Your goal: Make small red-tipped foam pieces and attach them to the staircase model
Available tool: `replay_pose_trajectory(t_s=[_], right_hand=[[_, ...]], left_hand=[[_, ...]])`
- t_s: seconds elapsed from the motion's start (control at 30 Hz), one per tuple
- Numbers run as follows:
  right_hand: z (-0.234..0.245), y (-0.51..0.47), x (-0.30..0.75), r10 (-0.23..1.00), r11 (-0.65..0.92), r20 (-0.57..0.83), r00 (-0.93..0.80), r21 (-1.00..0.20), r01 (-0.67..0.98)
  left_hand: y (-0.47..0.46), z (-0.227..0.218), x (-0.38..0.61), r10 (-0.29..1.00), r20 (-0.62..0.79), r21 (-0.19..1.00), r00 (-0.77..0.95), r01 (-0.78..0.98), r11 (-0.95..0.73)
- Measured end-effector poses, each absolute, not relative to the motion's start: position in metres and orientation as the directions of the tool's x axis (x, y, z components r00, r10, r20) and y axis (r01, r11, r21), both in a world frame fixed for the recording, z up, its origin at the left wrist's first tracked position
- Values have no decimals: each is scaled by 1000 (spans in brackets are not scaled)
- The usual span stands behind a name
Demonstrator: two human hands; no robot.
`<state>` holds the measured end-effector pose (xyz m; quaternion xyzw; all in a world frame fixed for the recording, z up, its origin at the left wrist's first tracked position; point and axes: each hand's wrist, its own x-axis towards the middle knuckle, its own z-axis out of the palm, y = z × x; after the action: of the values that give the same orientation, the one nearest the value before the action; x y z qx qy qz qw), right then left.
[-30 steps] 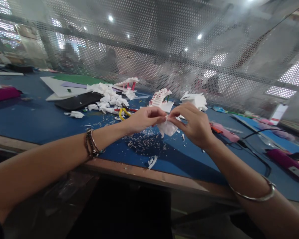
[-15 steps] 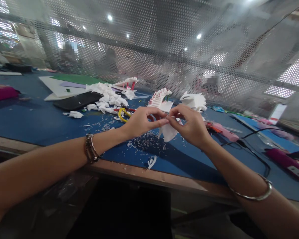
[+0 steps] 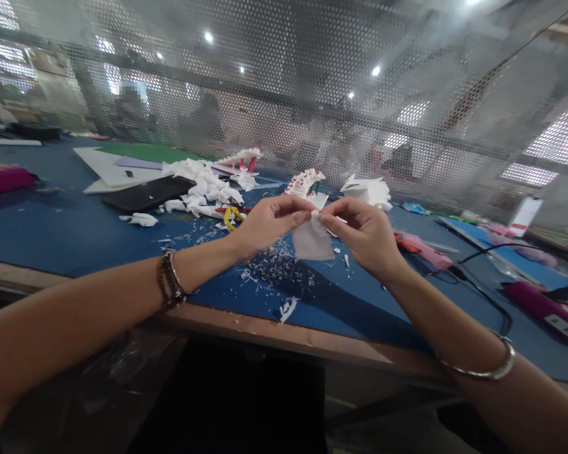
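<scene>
A thin white piece of tissue paper (image 3: 313,243) hangs between my two hands above the blue table. The fingertips of my left hand (image 3: 267,226) pinch its upper left corner. My right hand (image 3: 368,238) pinches the upper right, close to the left fingertips. White shreds (image 3: 277,268) lie scattered under the tissue. Just behind my hands stands a small white stair-like model (image 3: 304,183) with red bits on it. To the left of my left hand is a yellow-handled tool (image 3: 230,218), partly covered.
Crumpled white tissues (image 3: 203,180) pile at the left beside a black flat object (image 3: 147,192). A white paper piece (image 3: 366,191) stands behind my right hand. Right of it lie a pink glue gun (image 3: 426,251), cables and a purple power strip (image 3: 544,312). A perforated metal screen (image 3: 284,94) rises behind.
The tissue has been spread from a bunched shape into a flatter hanging sheet. My fingertips have moved slightly up and apart, with both hands still pinching it.
</scene>
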<state>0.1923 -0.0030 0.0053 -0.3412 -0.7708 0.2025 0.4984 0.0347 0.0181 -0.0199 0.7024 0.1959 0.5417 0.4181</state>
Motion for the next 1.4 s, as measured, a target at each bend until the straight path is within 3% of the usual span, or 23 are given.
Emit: replay_pose_trajectory(t_s=[0.1,0.3,0.6,0.73,0.97,1.1,1.27,1.4], right_hand=[[3,-4,191,738,675,612,-284,-680,286],[3,-8,189,678,734,676,-289,-607,305],[1,-7,191,575,800,741,-347,-418,430],[2,-7,193,535,818,750,-390,-343,462],[2,-7,195,514,828,755,-407,-314,464],[2,-9,195,479,844,771,-419,-273,462],[3,-12,192,392,842,747,-537,-57,536],[5,-12,191,403,830,763,-505,-73,553]], left_hand=[[18,-19,34,733,556,831,392,-267,-488],[19,-18,32,726,526,849,442,-326,-416],[13,-19,32,684,660,715,312,22,-699],[12,-18,31,642,692,668,330,44,-743],[14,-12,26,562,727,545,394,167,-822],[14,-13,28,638,685,639,350,131,-758],[17,-16,31,732,579,795,359,-48,-605],[18,-16,32,748,497,864,441,-167,-475]])
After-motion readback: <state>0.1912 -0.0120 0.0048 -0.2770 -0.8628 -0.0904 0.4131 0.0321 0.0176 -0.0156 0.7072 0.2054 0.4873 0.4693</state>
